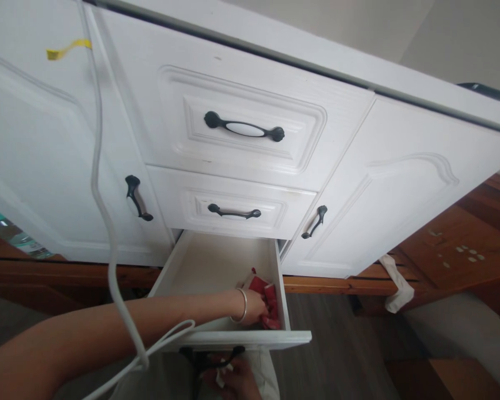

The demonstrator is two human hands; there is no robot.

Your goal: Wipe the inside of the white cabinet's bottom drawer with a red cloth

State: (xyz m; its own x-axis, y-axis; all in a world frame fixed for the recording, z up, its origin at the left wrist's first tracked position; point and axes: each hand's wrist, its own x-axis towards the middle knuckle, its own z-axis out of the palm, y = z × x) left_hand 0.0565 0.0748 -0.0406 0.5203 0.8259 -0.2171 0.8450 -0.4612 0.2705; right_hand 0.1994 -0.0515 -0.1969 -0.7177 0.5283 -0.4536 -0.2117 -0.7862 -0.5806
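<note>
The bottom drawer (pixel 216 250) of a white cabinet is pulled out. My left hand (pixel 253 307), with a bangle at the wrist, reaches over the drawer front into its right side. Its fingers are closed on a crumpled red thing, apparently cloth (pixel 270 311), with paler parts beside it; the fingertips are partly hidden. Below the drawer front, close to its dark handle (pixel 212 361), is my right hand (pixel 233 383), dim and curled. A small white scrap (pixel 220 378) shows between its fingers, its kind unclear.
A white cable (pixel 98 166) with a yellow tie (pixel 69 50) hangs across the view over my left arm. Two shut drawers (pixel 245 128) sit above the open one. At right, a white cloth (pixel 397 283) drapes over a wooden bench (pixel 454 250). A bottle (pixel 20 239) is at left.
</note>
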